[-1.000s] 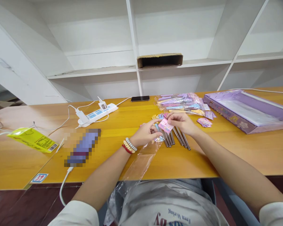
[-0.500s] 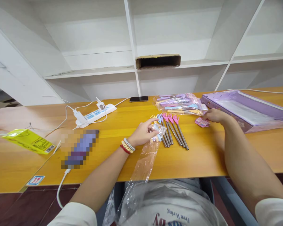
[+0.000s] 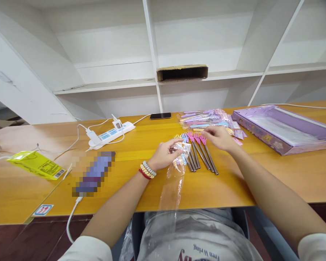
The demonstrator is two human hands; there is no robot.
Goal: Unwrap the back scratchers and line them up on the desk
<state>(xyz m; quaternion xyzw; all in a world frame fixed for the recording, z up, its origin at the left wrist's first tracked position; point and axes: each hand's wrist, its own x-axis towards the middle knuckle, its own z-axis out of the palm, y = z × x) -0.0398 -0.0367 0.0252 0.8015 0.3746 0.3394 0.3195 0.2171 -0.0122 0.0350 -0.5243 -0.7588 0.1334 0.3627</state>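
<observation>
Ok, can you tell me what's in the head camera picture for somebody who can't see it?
A person's left hand holds the mouth of a clear plastic bag on a wooden table, while the right hand hovers over a row of small forks with coloured tops. Behind them lie packed fork bundles, a purple box and a white power strip.

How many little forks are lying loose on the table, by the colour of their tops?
Loose forks by top colour:
Pink: 3
Blue: 1
Yellow: 1
Total: 5
The forks packed in the bags behind are too jumbled to count.
</observation>
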